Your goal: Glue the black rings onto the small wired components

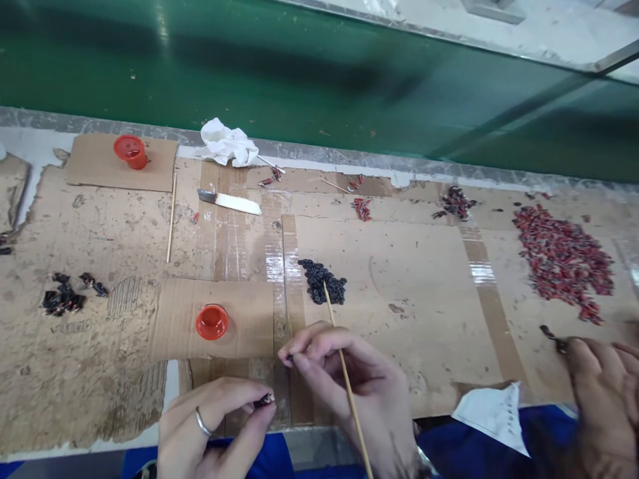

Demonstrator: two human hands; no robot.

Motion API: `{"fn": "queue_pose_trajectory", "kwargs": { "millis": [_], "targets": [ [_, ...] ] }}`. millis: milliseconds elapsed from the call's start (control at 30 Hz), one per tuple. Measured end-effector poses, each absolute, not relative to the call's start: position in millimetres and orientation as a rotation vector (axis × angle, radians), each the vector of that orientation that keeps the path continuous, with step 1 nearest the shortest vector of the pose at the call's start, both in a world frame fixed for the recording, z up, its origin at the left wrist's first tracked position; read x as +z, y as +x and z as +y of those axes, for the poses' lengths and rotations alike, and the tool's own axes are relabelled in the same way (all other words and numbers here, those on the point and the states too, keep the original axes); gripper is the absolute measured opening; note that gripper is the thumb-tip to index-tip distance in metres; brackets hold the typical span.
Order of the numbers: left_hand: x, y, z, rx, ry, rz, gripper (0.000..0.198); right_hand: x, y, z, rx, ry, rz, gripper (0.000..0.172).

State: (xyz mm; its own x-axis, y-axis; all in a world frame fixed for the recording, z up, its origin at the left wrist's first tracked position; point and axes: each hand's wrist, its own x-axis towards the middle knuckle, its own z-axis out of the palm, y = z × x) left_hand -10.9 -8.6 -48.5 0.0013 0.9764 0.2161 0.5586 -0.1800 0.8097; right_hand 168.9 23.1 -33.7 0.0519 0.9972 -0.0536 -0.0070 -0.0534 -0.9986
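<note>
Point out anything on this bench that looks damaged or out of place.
The cardboard mat is torn and peeling at its near left edge, its corrugation showing. A crumpled tissue lies at the far edge, and stray red bits lie apart from the big red pile.

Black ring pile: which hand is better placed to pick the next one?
Right, probably. The right hand sits just below the black ring pile, and its wooden stick already points at the pile's edge. The left hand is further off and pinches a small dark part.
</note>
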Motion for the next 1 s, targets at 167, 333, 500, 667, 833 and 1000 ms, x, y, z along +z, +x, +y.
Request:
{"fn": "queue_pose_trajectory", "kwargs": {
  "millis": [167, 333, 500, 667, 833, 1000],
  "targets": [
    [-47.1, -4.5, -10.2, 1.086, 1.707, 1.538, 0.022, -43.2, 173.1, 9.9, 1.223, -1.305, -1.213, 0.012],
    [-48.6, -3.8, -12.6, 1.171, 1.571, 1.49, 0.026, -65.7, 210.5, 3.7, 0.562, -1.576, -1.781, 0.018],
    [-48.5, -10.6, -14.2, 1.135, 1.61, 1.486, 0.024, -65.6, 223.3, 7.9, 0.275, -1.58, -2.017, 0.018],
    [-53.7, -19.6, -16.6, 1.054, 1.727, 1.522, 0.014, -64.0, 212.5, -5.3, 0.236, -1.635, -1.841, 0.018],
    [-57.6, -29.5, -17.4, 1.021, 1.818, 1.531, 0.031, -68.5, 202.0, -18.0, 0.295, -1.584, -1.828, 0.019],
    [-57.9, -33.9, -20.4, 0.975, 1.823, 1.546, 0.028, -76.1, 199.8, -17.0, 0.239, -1.559, -1.873, 0.02]
  ]
}}
